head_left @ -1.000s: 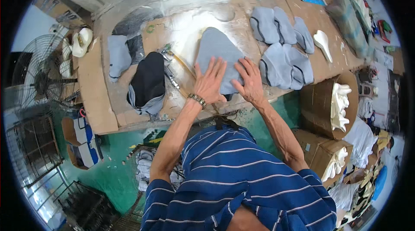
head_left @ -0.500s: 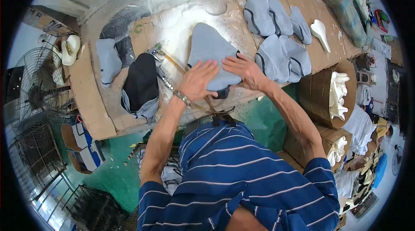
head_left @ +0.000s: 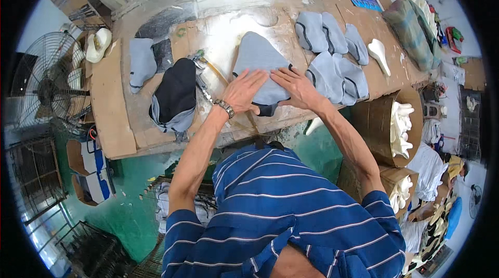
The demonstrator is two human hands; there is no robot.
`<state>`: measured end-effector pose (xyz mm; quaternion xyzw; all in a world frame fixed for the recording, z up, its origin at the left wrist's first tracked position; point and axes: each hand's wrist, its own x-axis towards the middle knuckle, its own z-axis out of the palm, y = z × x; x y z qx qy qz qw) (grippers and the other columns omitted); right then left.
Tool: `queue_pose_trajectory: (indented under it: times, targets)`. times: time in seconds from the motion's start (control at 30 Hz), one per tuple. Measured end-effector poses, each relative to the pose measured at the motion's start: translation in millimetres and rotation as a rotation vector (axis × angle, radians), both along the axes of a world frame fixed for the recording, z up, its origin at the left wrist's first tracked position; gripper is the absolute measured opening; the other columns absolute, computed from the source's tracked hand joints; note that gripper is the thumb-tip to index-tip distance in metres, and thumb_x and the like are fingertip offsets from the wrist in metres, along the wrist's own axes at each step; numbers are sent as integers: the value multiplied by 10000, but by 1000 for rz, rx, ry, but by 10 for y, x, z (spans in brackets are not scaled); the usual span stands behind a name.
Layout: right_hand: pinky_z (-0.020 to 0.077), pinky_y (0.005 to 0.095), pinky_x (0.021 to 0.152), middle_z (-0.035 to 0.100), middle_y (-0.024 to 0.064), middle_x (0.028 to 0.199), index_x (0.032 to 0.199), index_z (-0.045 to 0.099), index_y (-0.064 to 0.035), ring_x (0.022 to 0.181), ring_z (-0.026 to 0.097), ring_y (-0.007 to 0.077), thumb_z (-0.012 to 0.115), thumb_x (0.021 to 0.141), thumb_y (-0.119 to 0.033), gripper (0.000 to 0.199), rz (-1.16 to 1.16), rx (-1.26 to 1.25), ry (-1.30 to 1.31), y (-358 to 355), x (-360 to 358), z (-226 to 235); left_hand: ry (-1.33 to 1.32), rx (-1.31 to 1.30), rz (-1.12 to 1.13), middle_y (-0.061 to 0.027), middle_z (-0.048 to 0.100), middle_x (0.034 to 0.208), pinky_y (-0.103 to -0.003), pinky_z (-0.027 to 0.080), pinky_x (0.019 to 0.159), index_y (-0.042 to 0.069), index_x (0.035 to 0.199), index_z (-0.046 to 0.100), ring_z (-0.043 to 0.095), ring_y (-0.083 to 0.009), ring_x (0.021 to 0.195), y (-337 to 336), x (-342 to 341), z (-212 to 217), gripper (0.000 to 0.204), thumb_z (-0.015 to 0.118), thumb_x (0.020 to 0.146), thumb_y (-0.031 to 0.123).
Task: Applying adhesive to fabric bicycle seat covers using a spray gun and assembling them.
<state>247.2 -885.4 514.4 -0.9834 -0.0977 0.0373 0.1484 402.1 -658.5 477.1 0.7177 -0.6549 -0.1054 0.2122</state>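
Head view: both hands lie flat and open on a grey fabric piece (head_left: 257, 57) at the middle of the tabletop (head_left: 117, 117). The left hand (head_left: 244, 91) presses its lower left part, fingers spread; the right hand (head_left: 293, 86) presses the lower right edge. A black-and-grey piece (head_left: 175, 93) lies just to the left, a stack of grey pieces (head_left: 332, 52) to the right.

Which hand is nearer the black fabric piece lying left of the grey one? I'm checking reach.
Left. The left hand lies just right of the black fabric piece; the right hand presses the grey fabric piece farther right.
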Motion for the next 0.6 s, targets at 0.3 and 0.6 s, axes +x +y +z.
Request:
queue_pose_trajectory:
  times: [0.3,0.6]
  targets:
    - [349,552,1185,461,130,1587,1555,424,-92,1463,434,331,929,644,-351,1074,9,-105,53,91,89,32,24,118,-88,-95,405,1641,-448,279,1272,74,1626,284,371,-266,1519,-14,153,6,1262,937,583,354]
    - [409,483,1167,533,123,1549,1469,574,-118,1435,498,275,946,553,-232,996,-87,255,246,-197,438,35,333,154,-21,-157,512,1556,-466,324,1235,177,1598,402,457,-357,1450,-267,500,-91,1207,954,558,440]
